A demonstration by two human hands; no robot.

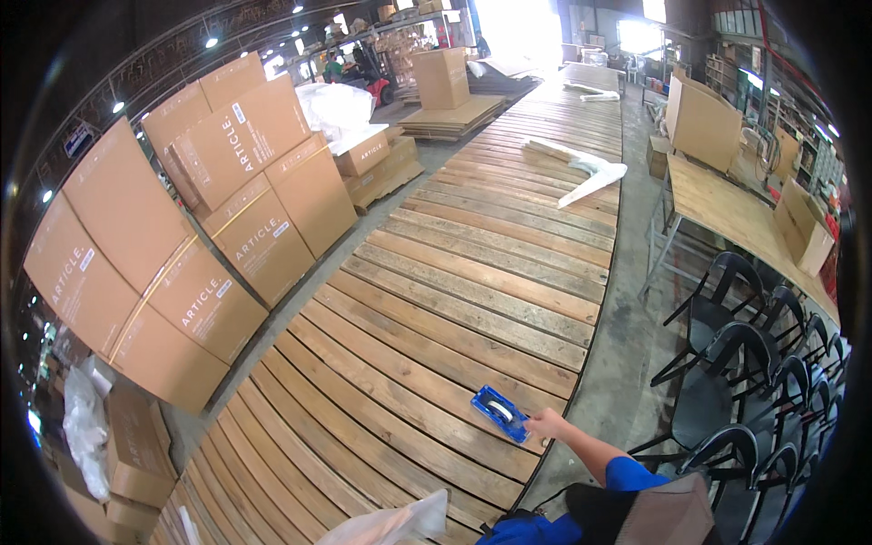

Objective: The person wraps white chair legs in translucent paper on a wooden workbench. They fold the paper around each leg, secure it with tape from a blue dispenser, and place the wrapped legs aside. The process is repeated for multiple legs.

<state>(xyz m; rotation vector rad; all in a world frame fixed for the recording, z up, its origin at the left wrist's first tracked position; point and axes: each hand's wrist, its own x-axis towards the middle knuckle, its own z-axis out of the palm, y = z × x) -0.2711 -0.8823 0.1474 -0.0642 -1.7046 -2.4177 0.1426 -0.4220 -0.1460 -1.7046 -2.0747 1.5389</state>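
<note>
My right hand [546, 424] comes in from the lower right, with a blue sleeve [634, 473] above the bare forearm. Its fingers are closed on the near end of a blue tape dispenser [498, 413], which holds a whitish roll of tape. The dispenser is over the wooden slatted table [391, 381], close to its right edge; whether it touches the slats I cannot tell. A translucent plastic sheet or bag [400, 522] lies at the bottom edge of the view. My left hand does not show.
Stacked cardboard cartons [195, 282] line the left side. White-wrapped, branching parts [581, 174] lie farther up the slats. Several black chairs [713, 386] crowd the right side, below a wooden worktable [727, 204]. A person sits on a red forklift [380, 89] far off.
</note>
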